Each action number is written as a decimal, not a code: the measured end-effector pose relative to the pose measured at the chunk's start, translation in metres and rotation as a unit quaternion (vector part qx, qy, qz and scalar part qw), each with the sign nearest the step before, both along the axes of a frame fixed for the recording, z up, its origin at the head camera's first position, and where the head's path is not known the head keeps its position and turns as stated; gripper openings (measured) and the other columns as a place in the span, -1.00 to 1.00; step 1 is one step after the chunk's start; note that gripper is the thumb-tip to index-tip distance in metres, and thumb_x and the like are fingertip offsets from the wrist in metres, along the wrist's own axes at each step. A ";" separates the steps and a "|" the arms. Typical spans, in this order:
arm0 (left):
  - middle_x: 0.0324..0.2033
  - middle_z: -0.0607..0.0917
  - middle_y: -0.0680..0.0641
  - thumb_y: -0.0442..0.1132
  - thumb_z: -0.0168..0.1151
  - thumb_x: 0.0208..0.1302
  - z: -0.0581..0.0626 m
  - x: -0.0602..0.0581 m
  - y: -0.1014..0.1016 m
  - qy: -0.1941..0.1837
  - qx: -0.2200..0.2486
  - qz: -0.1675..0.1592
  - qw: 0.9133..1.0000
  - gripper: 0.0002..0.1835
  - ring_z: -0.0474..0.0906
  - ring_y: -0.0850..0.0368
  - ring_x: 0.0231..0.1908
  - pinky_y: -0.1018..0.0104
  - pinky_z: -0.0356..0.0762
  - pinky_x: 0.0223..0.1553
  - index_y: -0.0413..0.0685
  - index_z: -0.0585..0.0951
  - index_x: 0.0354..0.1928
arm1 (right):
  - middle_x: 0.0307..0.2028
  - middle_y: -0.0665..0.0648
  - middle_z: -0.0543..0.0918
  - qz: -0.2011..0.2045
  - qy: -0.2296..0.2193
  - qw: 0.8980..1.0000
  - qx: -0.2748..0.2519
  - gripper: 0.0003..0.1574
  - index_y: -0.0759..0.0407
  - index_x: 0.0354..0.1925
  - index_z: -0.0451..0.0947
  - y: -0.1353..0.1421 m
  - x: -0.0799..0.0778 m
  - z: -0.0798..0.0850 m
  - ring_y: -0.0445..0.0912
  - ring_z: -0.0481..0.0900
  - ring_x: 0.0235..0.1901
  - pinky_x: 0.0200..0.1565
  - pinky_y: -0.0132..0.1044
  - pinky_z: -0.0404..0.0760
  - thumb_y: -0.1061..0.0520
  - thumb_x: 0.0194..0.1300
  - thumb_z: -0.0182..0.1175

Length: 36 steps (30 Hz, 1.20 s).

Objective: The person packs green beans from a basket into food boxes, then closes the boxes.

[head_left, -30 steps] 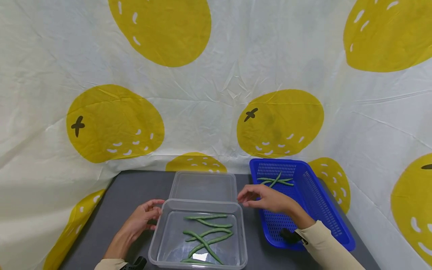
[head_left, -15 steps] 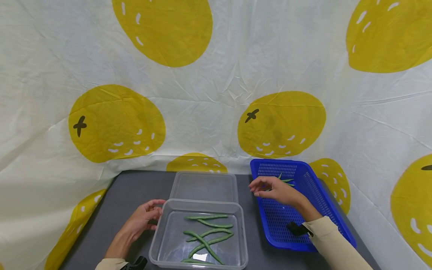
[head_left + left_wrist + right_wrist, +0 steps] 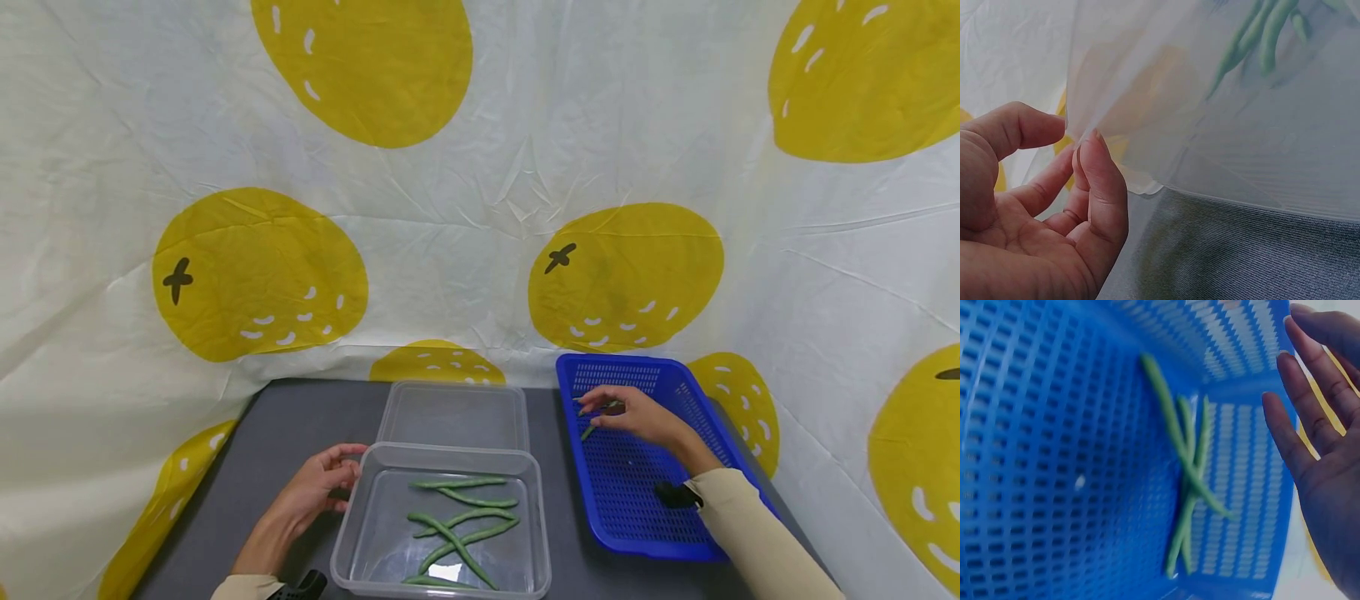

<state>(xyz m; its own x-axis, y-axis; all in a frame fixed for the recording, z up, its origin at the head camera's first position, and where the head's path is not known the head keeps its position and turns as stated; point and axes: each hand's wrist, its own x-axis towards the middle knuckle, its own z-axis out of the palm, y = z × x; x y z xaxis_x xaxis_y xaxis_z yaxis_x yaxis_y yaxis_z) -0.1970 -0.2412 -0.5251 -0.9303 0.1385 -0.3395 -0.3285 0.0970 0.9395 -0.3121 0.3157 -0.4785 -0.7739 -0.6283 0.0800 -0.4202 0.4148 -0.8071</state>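
A clear plastic box (image 3: 343, 533) holds several green beans (image 3: 453, 537). At its left side is my left hand (image 3: 318, 487), fingers loosely bent, fingertips touching the outside near the far corner; the left wrist view shows the thumb and a finger (image 3: 1104, 178) close to the box's wall (image 3: 1210, 156). My right hand (image 3: 633, 414) hangs over the far part of a blue basket (image 3: 592, 500), holding nothing. From the right wrist, three green beans (image 3: 1175, 434) lie crossed in the basket, apart from the spread fingers (image 3: 1300, 394). The hand partly hides them in the head view.
A clear lid (image 3: 453, 414) lies flat behind the box on the grey table (image 3: 322, 408). White cloth (image 3: 450, 275) with yellow fruit prints hangs behind and at the sides. The basket's raised rim (image 3: 581, 487) stands to the right of the box.
My right hand has moved right, from beside the box's far right corner to over the beans in the basket. My left hand and the box stay put.
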 end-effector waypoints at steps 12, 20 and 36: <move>-0.22 0.63 -0.04 -0.32 0.18 0.34 0.002 -0.001 0.001 0.001 0.002 0.002 1.000 -0.44 0.55 0.07 -0.27 0.15 0.59 -0.40 -0.22 0.39 0.37 | 0.11 0.33 0.64 -0.010 0.012 0.999 0.042 -0.46 0.38 0.23 0.51 0.028 -0.016 -0.023 -0.03 0.60 0.09 0.13 -0.37 0.50 0.31 0.30 0.33; -0.21 0.64 -0.05 -0.32 0.17 0.33 0.001 -0.001 0.002 0.002 -0.001 0.001 1.000 -0.44 0.55 0.07 -0.28 0.16 0.58 -0.40 -0.24 0.39 0.37 | 0.23 0.39 0.56 -0.035 -0.018 0.997 0.073 -0.43 0.36 0.29 0.47 0.035 -0.012 -0.033 0.39 0.44 0.25 0.26 0.17 0.45 0.28 0.35 0.29; -0.23 0.62 -0.03 -0.31 0.17 0.35 0.000 0.000 0.001 0.003 -0.003 0.004 1.000 -0.44 0.54 0.08 -0.28 0.16 0.58 -0.41 -0.22 0.39 0.38 | 0.07 0.37 0.65 -0.090 -0.026 0.990 0.107 -0.59 0.40 0.15 0.55 0.042 -0.009 -0.045 0.35 0.56 0.12 0.14 0.16 0.55 0.42 0.33 0.21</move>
